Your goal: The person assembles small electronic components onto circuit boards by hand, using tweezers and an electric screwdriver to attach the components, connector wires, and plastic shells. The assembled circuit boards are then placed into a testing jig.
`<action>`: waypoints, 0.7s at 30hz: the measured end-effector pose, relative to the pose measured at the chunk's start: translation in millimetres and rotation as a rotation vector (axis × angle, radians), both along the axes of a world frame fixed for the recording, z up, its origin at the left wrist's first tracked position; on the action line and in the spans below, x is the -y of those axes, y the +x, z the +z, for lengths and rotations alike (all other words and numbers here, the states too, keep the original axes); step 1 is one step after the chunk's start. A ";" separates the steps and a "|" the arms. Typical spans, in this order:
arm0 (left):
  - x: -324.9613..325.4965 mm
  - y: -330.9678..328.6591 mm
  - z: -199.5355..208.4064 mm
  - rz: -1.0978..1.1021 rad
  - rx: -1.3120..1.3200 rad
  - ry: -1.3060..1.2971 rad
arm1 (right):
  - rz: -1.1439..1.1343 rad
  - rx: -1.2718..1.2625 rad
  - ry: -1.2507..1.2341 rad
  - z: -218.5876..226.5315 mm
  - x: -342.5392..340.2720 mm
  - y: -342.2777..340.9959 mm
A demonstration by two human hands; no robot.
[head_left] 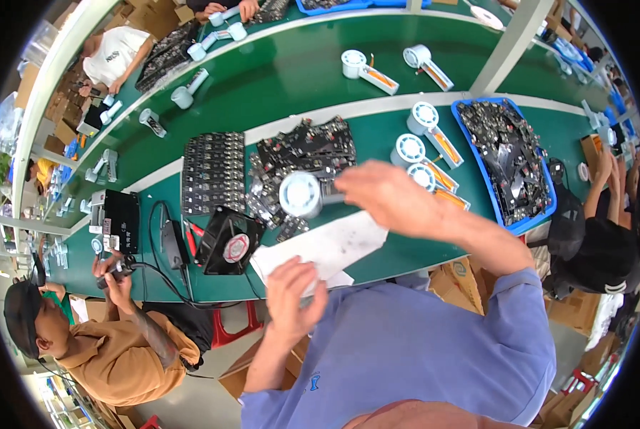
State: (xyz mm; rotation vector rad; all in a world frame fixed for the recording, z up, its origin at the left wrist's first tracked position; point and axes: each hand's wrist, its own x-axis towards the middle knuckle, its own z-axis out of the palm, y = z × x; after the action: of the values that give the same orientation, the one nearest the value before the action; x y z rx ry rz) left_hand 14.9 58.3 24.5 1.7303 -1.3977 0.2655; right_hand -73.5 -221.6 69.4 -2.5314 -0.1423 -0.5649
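Note:
My right hand (395,199) reaches across from the right, its fingers closed at the handle end of a white handheld fan (300,194). The fan's round head points left, over a pile of black circuit boards (305,150). Below it, a white sheet (327,247) with dark smudges lies slanted on the green bench. My left hand (291,297) is at the sheet's near left edge, fingers bent over it and thumb to the right. The palm side of my right hand is hidden.
Circuit boards stand in neat rows (214,171) to the left. A black cooling fan (232,243), red-handled tool (192,238) and cables lie nearer. On the right are fans with orange-lined open handles (409,150) and a blue tray (549,207) of boards. A co-worker (119,343) sits left.

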 end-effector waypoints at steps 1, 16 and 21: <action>1.6 -4.0 -10.7 -0.031 -0.065 0.033 | -0.044 0.007 0.035 7.4 11.5 19.1; 30.3 -15.7 -59.0 -0.087 0.009 0.212 | -0.786 -0.134 0.037 -93.3 181.1 263.3; 27.1 -11.0 -60.3 -0.064 0.001 0.223 | -0.687 -0.107 -0.104 -67.2 168.7 259.1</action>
State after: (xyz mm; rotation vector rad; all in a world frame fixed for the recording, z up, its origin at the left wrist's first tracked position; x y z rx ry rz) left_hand 3.9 31.3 -35.8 1.8598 -1.5278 0.0774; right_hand 185.6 -390.3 2.2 -2.6734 0.7804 -0.6812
